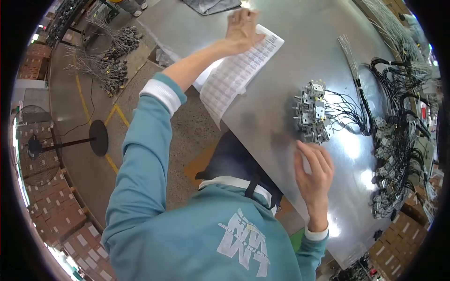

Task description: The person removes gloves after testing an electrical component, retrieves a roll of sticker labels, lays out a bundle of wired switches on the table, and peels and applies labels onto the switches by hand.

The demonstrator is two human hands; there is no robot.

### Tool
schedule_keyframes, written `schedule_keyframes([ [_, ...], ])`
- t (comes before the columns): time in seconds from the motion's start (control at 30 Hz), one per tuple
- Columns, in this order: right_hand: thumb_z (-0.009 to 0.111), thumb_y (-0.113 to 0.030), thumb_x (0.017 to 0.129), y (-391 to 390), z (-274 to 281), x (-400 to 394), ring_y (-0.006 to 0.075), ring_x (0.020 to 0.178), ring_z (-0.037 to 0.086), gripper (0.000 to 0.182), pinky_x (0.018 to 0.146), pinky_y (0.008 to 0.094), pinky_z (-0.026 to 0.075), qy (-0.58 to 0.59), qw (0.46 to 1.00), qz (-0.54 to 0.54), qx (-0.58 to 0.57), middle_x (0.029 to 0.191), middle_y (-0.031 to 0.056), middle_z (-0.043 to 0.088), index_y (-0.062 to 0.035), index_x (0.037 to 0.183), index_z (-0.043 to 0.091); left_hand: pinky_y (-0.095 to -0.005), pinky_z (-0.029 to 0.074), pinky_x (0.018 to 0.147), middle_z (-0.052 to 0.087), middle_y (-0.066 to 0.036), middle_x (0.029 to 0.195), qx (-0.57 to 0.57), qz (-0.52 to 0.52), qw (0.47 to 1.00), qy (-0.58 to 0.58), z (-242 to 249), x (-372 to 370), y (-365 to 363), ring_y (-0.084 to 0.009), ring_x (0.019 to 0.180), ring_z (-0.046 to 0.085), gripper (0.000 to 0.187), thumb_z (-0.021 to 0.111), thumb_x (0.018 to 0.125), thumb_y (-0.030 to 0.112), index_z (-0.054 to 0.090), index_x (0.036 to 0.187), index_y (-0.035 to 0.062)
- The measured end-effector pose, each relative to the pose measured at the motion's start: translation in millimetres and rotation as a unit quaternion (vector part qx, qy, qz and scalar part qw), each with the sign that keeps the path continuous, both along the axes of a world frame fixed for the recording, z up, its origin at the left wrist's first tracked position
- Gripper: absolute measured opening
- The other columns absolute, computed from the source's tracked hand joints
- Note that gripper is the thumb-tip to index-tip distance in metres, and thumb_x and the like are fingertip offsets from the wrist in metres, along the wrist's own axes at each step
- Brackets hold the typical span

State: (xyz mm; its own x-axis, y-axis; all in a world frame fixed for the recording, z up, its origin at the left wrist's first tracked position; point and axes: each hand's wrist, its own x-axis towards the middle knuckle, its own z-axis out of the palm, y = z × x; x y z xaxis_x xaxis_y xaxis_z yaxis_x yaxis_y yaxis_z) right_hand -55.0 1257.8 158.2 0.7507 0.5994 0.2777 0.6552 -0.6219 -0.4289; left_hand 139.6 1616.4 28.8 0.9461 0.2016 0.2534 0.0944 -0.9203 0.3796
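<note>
1 label sheet (251, 61) likely needed steadying past the desk edge (262, 159); right hand (317, 172) was spread, left hand (241, 34) unclear.

We've got a glossy, smooth grey metal tabletop (269, 105), white printed paper label sheets (244, 63) and silvery blocky metal mechanisms (313, 112).

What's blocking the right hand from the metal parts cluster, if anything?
Nothing visible. The right hand is open at the near end of the metal parts cluster; contact is unclear from this view. The black wires leave from the cluster's right side, out of the hand's way.
</note>
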Motion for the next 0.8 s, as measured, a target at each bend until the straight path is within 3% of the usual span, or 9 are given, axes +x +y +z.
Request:
schedule_keyframes([
  [0.07,0.078,0.009,0.082,-14.3,2.1,-1.1,0.0295,0.104,0.072,0.036,0.089,0.0398,0.057,-0.001,1.0,-0.018,0.013,0.104,0.0122,0.077,-0.002,0.116,0.075,-0.0481,0.033,0.115,0.044,-0.012,0.133,0.111,-0.159,0.968,-0.158,6.8,-4.0,-1.8,-0.0293,0.13,0.042,0.063,0.076,0.094,0.032,0.051,0.149,0.0134],
  [0.1,0.078,0.009,0.081,-16.1,8.5,-2.0,0.0302,0.105,0.072,0.037,0.09,0.04,0.057,-0.013,0.999,-0.043,0.0,0.106,0.0125,0.077,-0.0023,0.116,0.076,-0.0485,0.035,0.116,0.052,-0.01,0.134,0.116,-0.213,0.956,-0.166,12.5,-16.2,-4.1,-0.032,0.133,0.044,0.049,0.07,0.099,0.026,0.057,0.144,0.0151],
  [0.2,0.08,0.005,0.082,-32.9,11.7,-3.7,0.0335,0.116,0.068,0.042,0.102,0.0441,0.052,0.02,0.995,-0.092,-0.022,0.115,0.0134,0.076,-0.003,0.123,0.075,-0.0471,0.037,0.116,0.063,-0.009,0.13,0.116,-0.319,0.93,-0.142,13.0,-34.2,1.2,-0.0298,0.133,0.051,0.038,0.068,0.1,0.022,0.065,0.137,0.0149],
  [0.27,0.084,-0.008,0.084,-44.4,3.2,2.3,0.0346,0.129,0.06,0.056,0.108,0.0468,0.049,-0.089,0.982,-0.147,-0.075,0.132,0.0146,0.069,-0.0053,0.137,0.068,-0.0461,0.04,0.115,0.067,-0.009,0.127,0.109,-0.311,0.936,-0.125,22.0,-43.5,3.6,-0.0286,0.13,0.056,0.034,0.066,0.101,0.02,0.067,0.135,0.0141],
  [0.33,0.085,-0.013,0.084,-54.3,-4.7,7.8,0.035,0.137,0.054,0.066,0.113,0.0487,0.045,-0.055,0.984,-0.166,-0.043,0.141,0.0148,0.062,-0.0065,0.145,0.06,-0.0451,0.043,0.114,0.07,-0.01,0.124,0.106,-0.304,0.94,-0.109,50.8,-52.3,2.3,-0.0275,0.127,0.061,0.032,0.065,0.102,0.019,0.069,0.133,0.0134],
  [0.47,0.087,-0.026,0.084,-37.2,-16.3,19.3,0.0356,0.147,0.044,0.086,0.119,0.051,0.04,0.077,0.989,-0.124,0.0,0.157,0.0146,0.048,-0.0105,0.159,0.046,-0.0442,0.049,0.109,0.07,-0.012,0.126,-0.072,-0.336,0.935,-0.089,95.6,-67.5,-49.9,-0.0304,0.12,0.065,0.032,0.061,0.105,0.018,0.066,0.136,0.0099],
  [0.63,0.087,-0.023,0.085,-11.9,-22.4,30.7,0.0328,0.129,0.062,0.074,0.107,0.0436,0.05,0.133,0.978,-0.156,0.027,0.142,0.016,0.062,-0.0091,0.151,0.055,-0.0453,0.049,0.11,0.068,-0.014,0.131,-0.175,-0.476,0.862,-0.019,90.0,-84.3,-107.0,-0.0336,0.127,0.062,0.033,0.06,0.107,0.022,0.065,0.137,0.0082],
  [0.73,0.087,-0.023,0.085,-11.1,-32.9,37.4,0.0322,0.122,0.066,0.068,0.104,0.0425,0.052,0.085,0.981,-0.164,0.067,0.135,0.0149,0.068,-0.0083,0.145,0.059,-0.0462,0.045,0.115,0.066,-0.014,0.138,-0.149,-0.537,0.83,-0.028,72.8,-83.9,-122.5,-0.0338,0.133,0.057,0.037,0.059,0.108,0.025,0.064,0.14,0.0084],
  [0.8,0.085,-0.02,0.084,-14.1,-33.0,36.4,0.0327,0.12,0.068,0.064,0.102,0.0419,0.053,0.082,0.978,-0.175,0.08,0.131,0.0144,0.07,-0.0077,0.141,0.06,-0.0471,0.039,0.121,0.062,-0.013,0.145,-0.056,-0.512,0.856,-0.03,75.4,-84.3,-124.5,-0.0323,0.141,0.052,0.04,0.057,0.108,0.027,0.062,0.144,0.0088],
])
